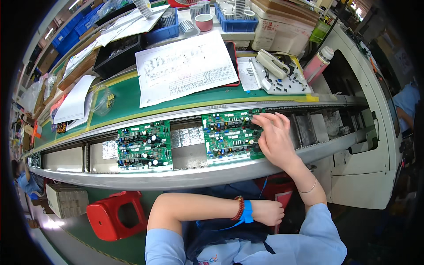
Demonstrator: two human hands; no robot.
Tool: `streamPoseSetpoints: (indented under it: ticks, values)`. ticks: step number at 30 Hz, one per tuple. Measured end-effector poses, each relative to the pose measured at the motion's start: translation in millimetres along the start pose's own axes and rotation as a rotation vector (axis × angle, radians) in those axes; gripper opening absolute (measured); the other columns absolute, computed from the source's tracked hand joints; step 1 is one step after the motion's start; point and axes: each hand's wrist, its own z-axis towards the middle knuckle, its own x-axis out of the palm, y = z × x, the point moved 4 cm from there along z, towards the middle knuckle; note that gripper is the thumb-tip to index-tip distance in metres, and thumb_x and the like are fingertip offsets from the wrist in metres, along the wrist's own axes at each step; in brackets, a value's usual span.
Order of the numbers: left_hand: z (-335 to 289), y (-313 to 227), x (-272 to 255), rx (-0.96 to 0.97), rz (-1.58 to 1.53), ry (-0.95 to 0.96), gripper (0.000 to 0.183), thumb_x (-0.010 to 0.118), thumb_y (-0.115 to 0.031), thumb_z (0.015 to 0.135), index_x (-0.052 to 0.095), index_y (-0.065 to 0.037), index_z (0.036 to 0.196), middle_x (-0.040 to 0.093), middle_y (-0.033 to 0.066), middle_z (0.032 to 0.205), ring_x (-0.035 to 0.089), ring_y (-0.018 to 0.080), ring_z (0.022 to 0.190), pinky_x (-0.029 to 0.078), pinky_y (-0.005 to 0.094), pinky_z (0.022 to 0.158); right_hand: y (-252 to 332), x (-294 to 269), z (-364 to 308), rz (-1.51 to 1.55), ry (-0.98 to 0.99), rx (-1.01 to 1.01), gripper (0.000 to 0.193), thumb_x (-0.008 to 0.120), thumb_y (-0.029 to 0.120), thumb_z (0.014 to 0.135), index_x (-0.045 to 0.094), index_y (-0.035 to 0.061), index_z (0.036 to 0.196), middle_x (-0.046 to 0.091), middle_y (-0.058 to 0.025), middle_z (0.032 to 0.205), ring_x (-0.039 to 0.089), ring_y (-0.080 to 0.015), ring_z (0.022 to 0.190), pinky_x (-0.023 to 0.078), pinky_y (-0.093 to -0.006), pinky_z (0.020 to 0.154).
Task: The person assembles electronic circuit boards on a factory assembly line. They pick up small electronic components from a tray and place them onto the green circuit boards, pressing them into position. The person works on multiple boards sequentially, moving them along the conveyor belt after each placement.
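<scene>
Two green circuit boards crowded with small components lie on the metal conveyor rails. My right hand [276, 138] reaches over the far right edge of the right board [229, 136], its fingers bent and apart, fingertips at or just above the components there; it hides that corner. No held part shows in it. Left of it, past a gap in the track, lies the other board [143, 145]. My left forearm crosses in front of my body. My left hand [267, 213], below the conveyor's front rail, is curled into a fist, with nothing showing in it.
A blue strap [246, 212] circles my left wrist, its cord trailing. Beyond the conveyor [190, 176] lie a printed sheet [185, 66] and a white tray of small black parts [287, 81]. A pale machine [366, 172] stands right, a red stool [110, 218] lower left.
</scene>
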Motion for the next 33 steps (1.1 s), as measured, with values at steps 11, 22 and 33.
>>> streamPoseSetpoints:
  ticks: [11, 22, 33]
  values:
    - [-2, 14, 2, 0.020, -0.088, 0.010, 0.011, 0.056, -0.016, 0.073, 0.058, -0.006, 0.070, 0.056, 0.0026, 0.069, 0.056, 0.0186, 0.068, 0.043, 0.0298, 0.062, 4, -1, -3, -0.026, 0.084, 0.058, 0.041, 0.055, -0.001, 0.071, 0.051, 0.0017, 0.112, 0.065, -0.0076, 0.093, 0.054, -0.0228, 0.103, 0.024, -0.0472, 0.101]
    - [-10, 12, -1, -0.121, -0.217, -0.008, 0.011, 0.057, -0.016, 0.071, 0.060, -0.006, 0.069, 0.056, 0.0026, 0.067, 0.056, 0.0181, 0.068, 0.042, 0.0289, 0.059, -23, -15, 26, 0.076, 0.151, 0.077, 0.035, 0.048, -0.002, 0.073, 0.051, 0.0026, 0.107, 0.065, -0.0041, 0.095, 0.052, -0.0218, 0.097, 0.027, -0.0429, 0.099]
    - [-8, 15, -10, -0.194, -0.332, 0.030, 0.012, 0.056, -0.016, 0.073, 0.061, -0.005, 0.074, 0.057, 0.0030, 0.071, 0.056, 0.0179, 0.071, 0.041, 0.0287, 0.060, -35, -12, 27, 0.165, 0.252, 0.092, 0.029, 0.048, -0.002, 0.071, 0.052, 0.0044, 0.100, 0.063, -0.0042, 0.092, 0.053, -0.0227, 0.097, 0.028, -0.0426, 0.097]
